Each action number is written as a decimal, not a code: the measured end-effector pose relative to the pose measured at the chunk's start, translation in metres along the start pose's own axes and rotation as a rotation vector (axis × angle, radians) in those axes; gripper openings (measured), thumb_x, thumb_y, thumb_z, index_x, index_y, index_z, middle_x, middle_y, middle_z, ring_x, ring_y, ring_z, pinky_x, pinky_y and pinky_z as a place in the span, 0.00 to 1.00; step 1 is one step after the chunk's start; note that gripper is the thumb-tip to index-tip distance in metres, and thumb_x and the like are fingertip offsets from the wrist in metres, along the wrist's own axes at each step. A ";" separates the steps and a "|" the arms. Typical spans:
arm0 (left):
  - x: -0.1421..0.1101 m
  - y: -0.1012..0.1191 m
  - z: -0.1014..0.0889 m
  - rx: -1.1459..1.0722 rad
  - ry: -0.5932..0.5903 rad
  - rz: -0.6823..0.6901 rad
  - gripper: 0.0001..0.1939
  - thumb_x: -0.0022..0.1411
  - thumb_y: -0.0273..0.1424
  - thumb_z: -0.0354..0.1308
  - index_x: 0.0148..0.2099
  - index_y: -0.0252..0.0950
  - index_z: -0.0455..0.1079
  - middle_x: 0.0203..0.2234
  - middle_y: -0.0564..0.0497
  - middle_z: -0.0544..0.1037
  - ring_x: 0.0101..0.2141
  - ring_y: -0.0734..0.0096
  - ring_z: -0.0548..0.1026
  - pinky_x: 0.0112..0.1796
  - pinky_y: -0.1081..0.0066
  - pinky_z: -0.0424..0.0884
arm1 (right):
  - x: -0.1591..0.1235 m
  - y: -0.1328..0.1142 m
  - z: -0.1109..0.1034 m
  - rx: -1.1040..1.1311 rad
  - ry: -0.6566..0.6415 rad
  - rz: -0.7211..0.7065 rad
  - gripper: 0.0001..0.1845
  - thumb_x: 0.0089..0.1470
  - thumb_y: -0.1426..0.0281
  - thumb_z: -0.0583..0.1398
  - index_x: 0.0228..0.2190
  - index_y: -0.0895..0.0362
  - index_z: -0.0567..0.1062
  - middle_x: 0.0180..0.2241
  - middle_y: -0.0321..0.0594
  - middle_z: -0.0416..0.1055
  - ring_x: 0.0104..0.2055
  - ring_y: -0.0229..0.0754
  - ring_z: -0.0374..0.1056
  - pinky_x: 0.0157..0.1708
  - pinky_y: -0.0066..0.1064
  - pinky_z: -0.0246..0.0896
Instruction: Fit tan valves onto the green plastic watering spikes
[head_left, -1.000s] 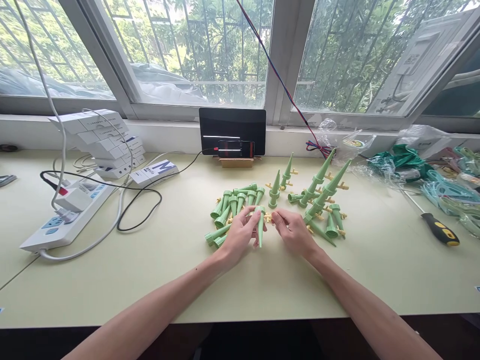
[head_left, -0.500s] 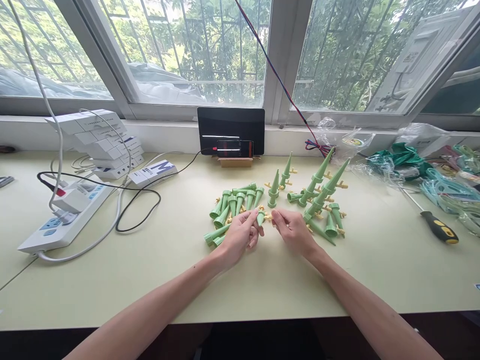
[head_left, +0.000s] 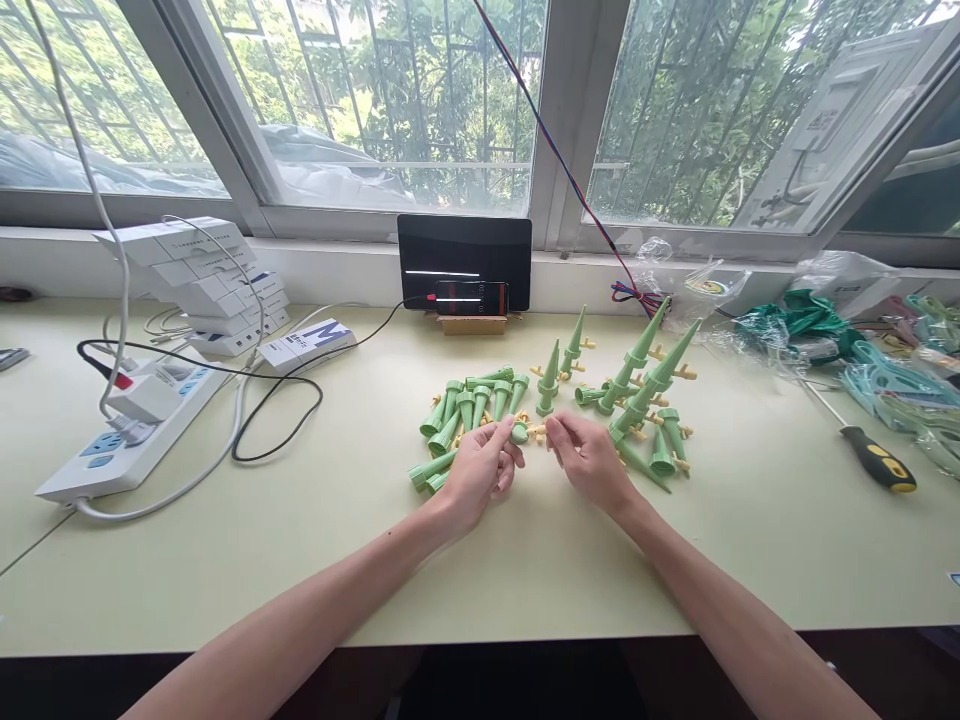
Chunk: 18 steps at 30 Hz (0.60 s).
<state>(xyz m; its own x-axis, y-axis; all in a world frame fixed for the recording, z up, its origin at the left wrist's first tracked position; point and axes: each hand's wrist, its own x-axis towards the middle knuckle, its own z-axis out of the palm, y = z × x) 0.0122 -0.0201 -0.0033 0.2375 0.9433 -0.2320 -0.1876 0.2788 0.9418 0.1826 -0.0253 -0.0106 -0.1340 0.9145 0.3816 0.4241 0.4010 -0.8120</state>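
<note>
My left hand is closed around a green plastic watering spike, its tip tilted toward me. A small yellow valve sticks out from the spike's right side. My right hand pinches the outer end of that valve between thumb and fingers. Behind my left hand lies a pile of loose green spikes with yellow pieces among them. Beyond and to the right of my right hand are several spikes with yellow valves, some standing upright, some stacked into tall cones, others lying down.
A tablet with a phone before it leans near the window. White boxes and a power strip with cables occupy the left. A screwdriver and plastic-wrapped green items lie at the right.
The spike in my left hand has tipped, so its point now faces more toward me. My right hand has stayed at the yellow valve, with more of the valve showing.
</note>
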 end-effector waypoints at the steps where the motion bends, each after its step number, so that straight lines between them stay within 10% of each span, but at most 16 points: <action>1: 0.000 0.000 0.000 -0.007 0.011 0.006 0.23 0.58 0.49 0.61 0.27 0.36 0.61 0.15 0.55 0.69 0.11 0.85 0.56 0.14 0.79 0.47 | 0.000 0.000 0.000 0.014 0.013 0.001 0.19 0.66 0.58 0.51 0.28 0.55 0.69 0.23 0.34 0.64 0.22 0.36 0.58 0.24 0.29 0.55; 18: -0.001 -0.007 0.000 0.020 -0.027 0.011 0.24 0.57 0.53 0.60 0.33 0.36 0.64 0.18 0.54 0.73 0.11 0.84 0.59 0.13 0.79 0.50 | -0.004 0.002 0.002 0.036 0.062 -0.179 0.10 0.59 0.62 0.62 0.39 0.54 0.78 0.31 0.40 0.75 0.26 0.38 0.67 0.28 0.32 0.66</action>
<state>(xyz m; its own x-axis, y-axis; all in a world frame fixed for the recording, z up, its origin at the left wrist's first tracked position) 0.0130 -0.0226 -0.0100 0.2617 0.9408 -0.2155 -0.1710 0.2650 0.9490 0.1823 -0.0281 -0.0148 -0.1484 0.8238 0.5471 0.3660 0.5597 -0.7435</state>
